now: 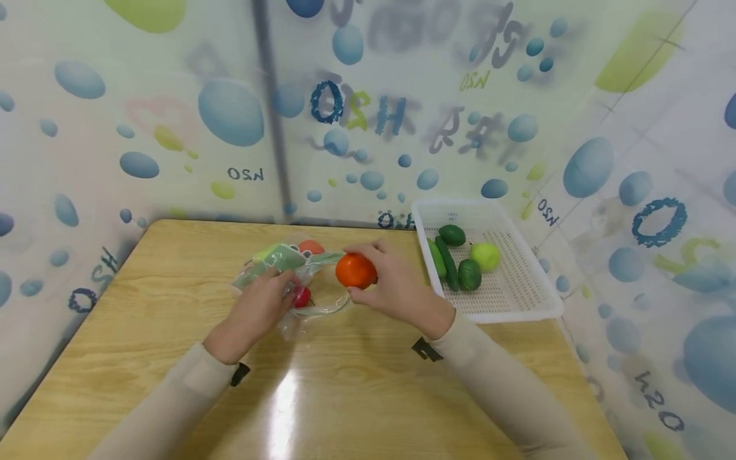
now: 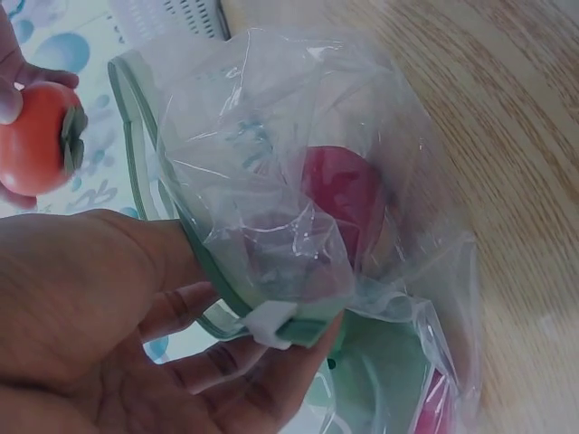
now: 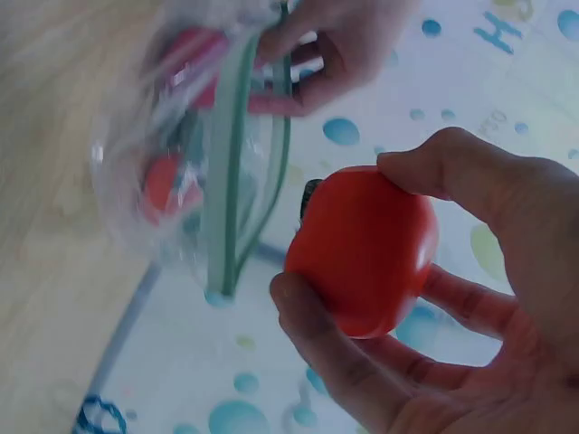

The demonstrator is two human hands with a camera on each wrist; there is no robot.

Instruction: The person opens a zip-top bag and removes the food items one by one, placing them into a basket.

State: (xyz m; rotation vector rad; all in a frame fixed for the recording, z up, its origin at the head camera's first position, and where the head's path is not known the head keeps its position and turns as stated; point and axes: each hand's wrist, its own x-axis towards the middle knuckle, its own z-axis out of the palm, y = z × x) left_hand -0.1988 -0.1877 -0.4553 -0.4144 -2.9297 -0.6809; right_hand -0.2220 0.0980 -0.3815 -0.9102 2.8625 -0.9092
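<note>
Toward the back of the table, my left hand (image 1: 259,313) pinches the green-edged mouth of a clear zip bag (image 2: 262,108). The bag's mouth gapes toward the right. Inside are a red round piece (image 2: 344,194) and other green and orange-red items, blurred by the plastic. Beside the opening, my right hand (image 1: 405,291) holds an orange-red persimmon (image 1: 355,271) between thumb and fingertips. Its leafy grey-green cap points toward the bag, and the fruit is outside the bag, apart from the rim (image 3: 231,172).
A white perforated basket (image 1: 552,310) stands at the table's back right. It holds a cucumber (image 1: 447,263), a light green apple-like fruit (image 1: 485,257), a dark green avocado-like fruit (image 1: 452,235) and other green produce. Patterned walls border the wooden table (image 1: 345,396) behind and at the right.
</note>
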